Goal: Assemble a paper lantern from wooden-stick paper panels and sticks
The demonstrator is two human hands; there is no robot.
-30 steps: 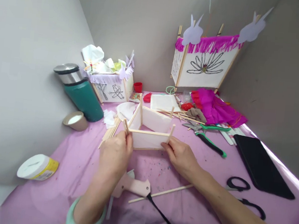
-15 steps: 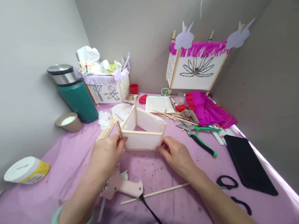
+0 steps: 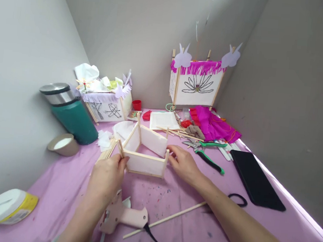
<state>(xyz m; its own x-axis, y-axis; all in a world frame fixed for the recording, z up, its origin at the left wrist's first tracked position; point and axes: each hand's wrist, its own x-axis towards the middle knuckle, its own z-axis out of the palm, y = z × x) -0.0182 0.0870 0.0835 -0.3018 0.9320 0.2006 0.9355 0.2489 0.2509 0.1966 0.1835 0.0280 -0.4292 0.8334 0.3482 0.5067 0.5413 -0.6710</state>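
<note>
your right hand [image 3: 184, 165] has moved up from the lower right corner of the stick-and-paper frame [image 3: 146, 164] to the top of its front right post; its fingers are curled there, and i cannot tell whether they pinch the wood. your left hand [image 3: 106, 178] pinches the front left post between thumb and fingers. the frame sits at the centre of the picture, its right side gaping between front and back panels. below it on the desk [image 3: 187, 237] lie a pink glue gun [image 3: 133, 218] and a loose wooden stick [image 3: 173, 216]; green-and-black pruning shears [image 3: 210, 163] lie right of centre.
</note>
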